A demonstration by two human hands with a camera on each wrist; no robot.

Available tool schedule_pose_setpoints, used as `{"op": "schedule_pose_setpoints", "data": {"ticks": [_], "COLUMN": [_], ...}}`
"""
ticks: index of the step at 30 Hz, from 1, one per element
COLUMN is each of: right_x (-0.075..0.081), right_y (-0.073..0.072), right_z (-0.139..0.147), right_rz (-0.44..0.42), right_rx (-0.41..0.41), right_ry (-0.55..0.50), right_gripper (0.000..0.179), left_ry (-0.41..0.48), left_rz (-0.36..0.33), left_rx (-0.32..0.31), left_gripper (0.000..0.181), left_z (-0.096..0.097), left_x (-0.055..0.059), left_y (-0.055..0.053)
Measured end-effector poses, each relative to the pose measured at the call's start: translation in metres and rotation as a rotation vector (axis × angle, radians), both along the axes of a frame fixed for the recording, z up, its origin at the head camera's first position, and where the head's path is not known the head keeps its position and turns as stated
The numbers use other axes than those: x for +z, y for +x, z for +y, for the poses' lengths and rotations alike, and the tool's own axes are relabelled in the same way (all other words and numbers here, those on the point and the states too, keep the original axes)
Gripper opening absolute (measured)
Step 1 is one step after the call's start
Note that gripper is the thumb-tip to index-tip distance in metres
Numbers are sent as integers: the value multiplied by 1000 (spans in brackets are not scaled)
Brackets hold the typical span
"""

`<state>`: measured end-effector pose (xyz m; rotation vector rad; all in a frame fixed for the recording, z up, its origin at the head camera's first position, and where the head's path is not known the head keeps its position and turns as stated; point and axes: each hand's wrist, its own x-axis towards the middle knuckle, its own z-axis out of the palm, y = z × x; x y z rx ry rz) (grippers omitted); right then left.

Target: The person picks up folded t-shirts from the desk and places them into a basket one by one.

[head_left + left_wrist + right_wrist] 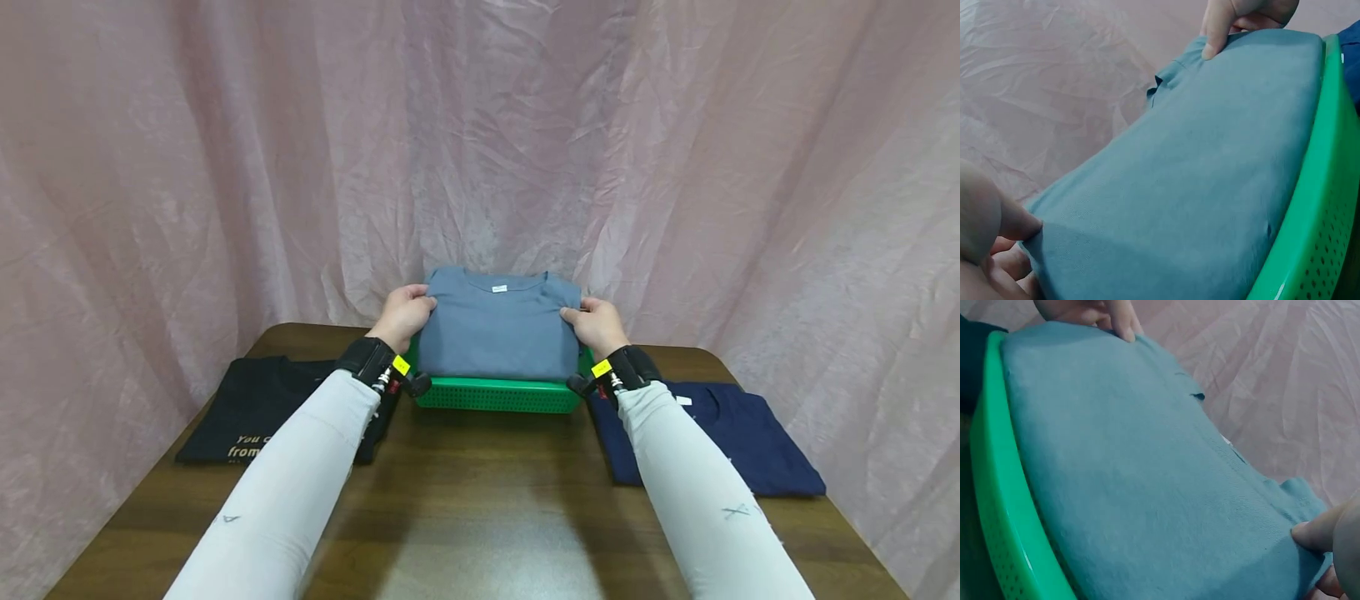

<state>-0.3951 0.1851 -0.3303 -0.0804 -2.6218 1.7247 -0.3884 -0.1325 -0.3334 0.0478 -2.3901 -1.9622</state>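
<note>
A pink curtain (495,125) hangs behind a brown wooden table (480,508). The folded blue-grey shirt (498,333) is at the green basket (498,397), its near folded edge just inside the front rim, its collar at the far end. The left hand (405,318) and right hand (597,325) each pinch one side of the shirt near the shoulders, thumbs on top. A black shirt (258,408) lies to the left, a navy shirt (738,442) to the right. For proper handling, both hands should stay level, tension even, and the fold kept parallel to the rim to prevent creasing or snagging.
</note>
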Motion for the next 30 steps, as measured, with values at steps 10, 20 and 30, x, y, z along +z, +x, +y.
{"op": "schedule_pose_setpoints", "data": {"ticks": [10,20,30], "right_x": [-10,-14,-21], "right_y": [-9,6,37], "right_z": [-2,6,2], "right_rz": [-33,-129,-23], "right_rx": [-24,149,163], "right_ry": [110,185,-2], "right_gripper": [59,56,47], "left_ry": [-28,-187,-65], "left_rz": [-41,-78,22], "left_rx": [-10,-80,-188], "left_gripper": [52,61,46], "left_z": [4,0,-28], "left_x": [-6,-14,-18], "left_y": [-3,3,55]}}
